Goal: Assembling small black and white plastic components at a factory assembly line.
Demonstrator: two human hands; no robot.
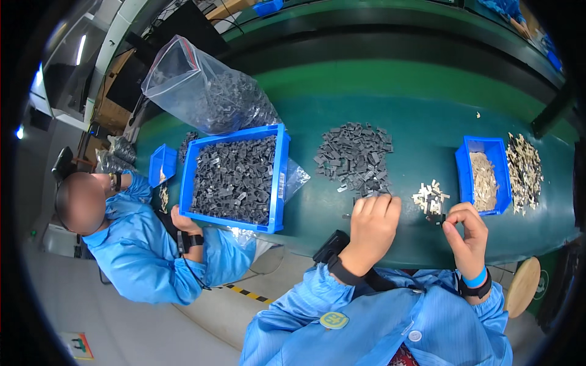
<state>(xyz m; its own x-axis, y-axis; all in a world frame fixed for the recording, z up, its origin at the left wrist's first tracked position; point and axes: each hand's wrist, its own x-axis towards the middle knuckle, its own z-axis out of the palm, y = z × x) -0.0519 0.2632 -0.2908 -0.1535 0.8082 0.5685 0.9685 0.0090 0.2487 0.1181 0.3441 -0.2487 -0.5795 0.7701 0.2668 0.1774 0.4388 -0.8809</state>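
Note:
My left hand is at the near edge of a loose heap of small dark grey plastic pieces. Its fingers are bent and pressed together, and whatever lies under the fingertips is hidden. My right hand is closed in a pinch, with a small black plastic piece at its fingertips. Just beyond that piece lies a little pile of cream-coloured strips. A small blue bin holding more pale pieces stands beyond my right hand.
Pale pieces are heaped right of the bin. To the left, a large blue crate is full of dark pieces, with a clear bag of them behind it. A co-worker in blue sits at the left by another small blue bin.

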